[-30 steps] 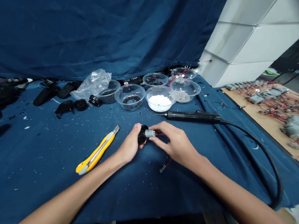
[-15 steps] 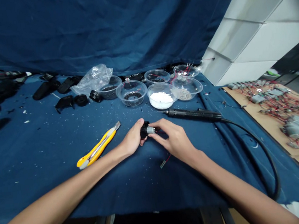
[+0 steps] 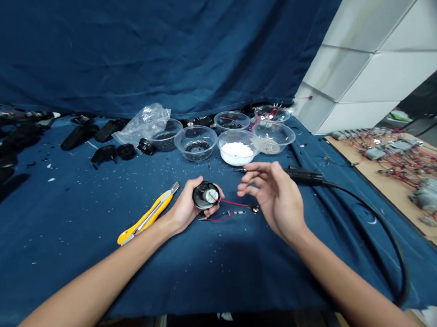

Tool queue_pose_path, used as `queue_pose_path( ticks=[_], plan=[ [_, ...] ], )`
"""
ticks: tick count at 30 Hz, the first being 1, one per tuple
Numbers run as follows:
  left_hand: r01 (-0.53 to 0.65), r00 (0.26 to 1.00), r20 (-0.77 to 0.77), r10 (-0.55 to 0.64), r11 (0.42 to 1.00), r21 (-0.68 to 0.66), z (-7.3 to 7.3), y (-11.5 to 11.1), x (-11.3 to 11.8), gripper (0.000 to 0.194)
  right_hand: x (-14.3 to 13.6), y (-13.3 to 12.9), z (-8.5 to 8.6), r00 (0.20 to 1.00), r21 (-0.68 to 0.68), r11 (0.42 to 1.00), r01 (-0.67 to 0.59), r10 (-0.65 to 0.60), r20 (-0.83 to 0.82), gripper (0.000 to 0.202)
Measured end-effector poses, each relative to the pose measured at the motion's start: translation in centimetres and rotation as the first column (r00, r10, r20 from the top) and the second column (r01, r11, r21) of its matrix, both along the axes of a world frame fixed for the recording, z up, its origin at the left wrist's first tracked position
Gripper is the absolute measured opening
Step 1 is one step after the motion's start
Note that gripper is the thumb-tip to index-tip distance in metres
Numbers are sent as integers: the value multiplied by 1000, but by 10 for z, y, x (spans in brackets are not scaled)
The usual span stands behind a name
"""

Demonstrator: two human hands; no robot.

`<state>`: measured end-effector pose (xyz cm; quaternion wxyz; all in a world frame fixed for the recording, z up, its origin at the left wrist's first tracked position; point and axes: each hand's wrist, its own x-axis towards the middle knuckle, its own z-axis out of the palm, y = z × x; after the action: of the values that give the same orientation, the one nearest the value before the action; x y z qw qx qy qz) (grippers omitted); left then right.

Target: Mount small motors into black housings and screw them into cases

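The round black plastic housing [image 3: 198, 199] is just to the right of the yellow utility knife [image 3: 146, 218], near its blade end. The left hand [image 3: 185, 205] holds it tight by the rim. It looks light, hard and maybe a bit slippery, so the rim is a good place to hold. The thin red wires [image 3: 235, 203] look easy to break, so don't pull them. The right hand [image 3: 280, 198], farther right of the knife, is loose, its fingers apart; I can't tell if it touches the black electric screwdriver [image 3: 306, 176]. Half a second ago its fingers were on the grey motor [image 3: 211, 196]; now the motor faces up.
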<state>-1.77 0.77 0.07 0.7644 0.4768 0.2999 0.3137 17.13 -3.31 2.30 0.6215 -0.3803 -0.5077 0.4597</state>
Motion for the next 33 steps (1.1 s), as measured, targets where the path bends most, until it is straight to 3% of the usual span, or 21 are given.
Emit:
queue_pose_path(
  ticks=[4, 6, 9, 12, 18, 27, 33],
  plan=[
    [-26, 1000, -13, 26, 1000, 18, -4, -2, 1, 55, -3, 0, -6, 982, -58, 994, -88, 96, 160, 19],
    [-33, 999, -20, 34, 999, 18, -6, -2, 0, 55, -5, -1, -7, 940, 24, 992, -124, 110, 322, 17],
    [-62, 997, -44, 62, 998, -6, -9, -3, 1, 55, -8, -6, -7, 806, 209, 955, -211, 49, 590, 29],
    [-111, 992, -61, 108, 993, -47, -10, -3, 2, 54, -13, -9, -8, 698, 305, 915, -265, -36, 715, 41],
    [-173, 985, -22, 172, 980, -93, -9, -3, 5, 45, -22, -9, -17, 684, 396, 902, -172, -180, 707, 42],
    [-244, 970, -33, 241, 961, -131, -12, -4, 8, 39, -31, -7, -17, 720, 444, 884, -149, -211, 662, 30],
    [-283, 959, -17, 284, 947, -153, -11, -5, 10, 35, -32, -9, -21, 700, 443, 886, -139, -228, 677, 31]
  ],
)
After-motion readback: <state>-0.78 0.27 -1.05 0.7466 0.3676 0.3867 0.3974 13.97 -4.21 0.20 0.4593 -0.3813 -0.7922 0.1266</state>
